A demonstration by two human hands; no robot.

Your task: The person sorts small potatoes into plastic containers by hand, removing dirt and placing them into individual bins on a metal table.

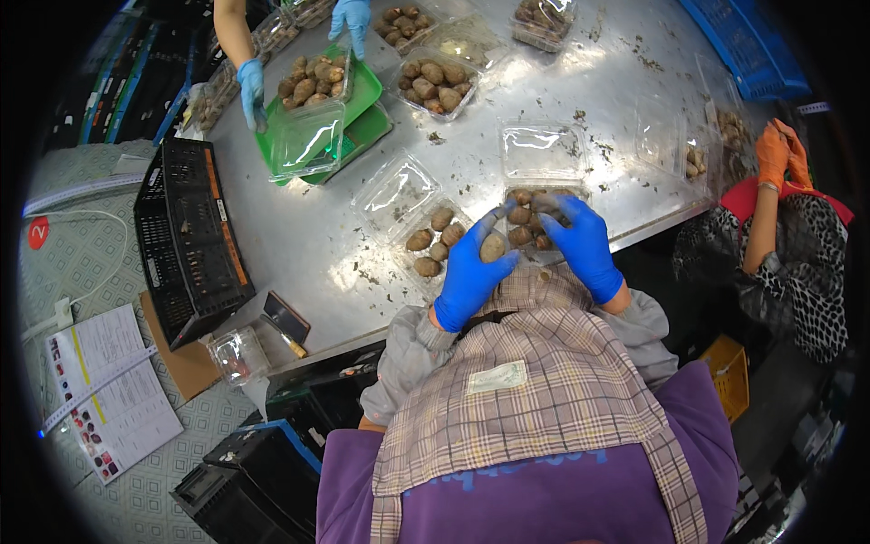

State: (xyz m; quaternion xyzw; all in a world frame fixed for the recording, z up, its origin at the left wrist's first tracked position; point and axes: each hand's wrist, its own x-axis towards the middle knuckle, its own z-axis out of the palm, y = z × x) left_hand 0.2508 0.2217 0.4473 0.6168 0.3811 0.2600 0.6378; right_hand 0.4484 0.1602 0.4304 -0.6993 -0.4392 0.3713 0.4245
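Note:
Both of my hands wear blue gloves. My left hand (pixel 474 272) curls its thumb and fingers around a pale brown tuber (pixel 493 248), which looks like a small taro. Over the near clear plastic clamshell box (pixel 588 192), my right hand (pixel 582 239) has its fingers spread and reaches in among the tubers (pixel 520 216); its blurred fingertips partly hide them. That box's lid (pixel 544 151) lies folded back on the far side. To the left of my left hand, a second open clamshell (pixel 396 197) contains several tubers (pixel 419 239).
Across the metal table (pixel 306 231), a person's light-blue-gloved hand (pixel 251 92) is beside a filled box on a green scale (pixel 367 88). Another filled box (pixel 435 85) stands nearby. Orange-gloved hands (pixel 781 153) work at right. A black crate (pixel 194 238) and a knife (pixel 293 345) are left.

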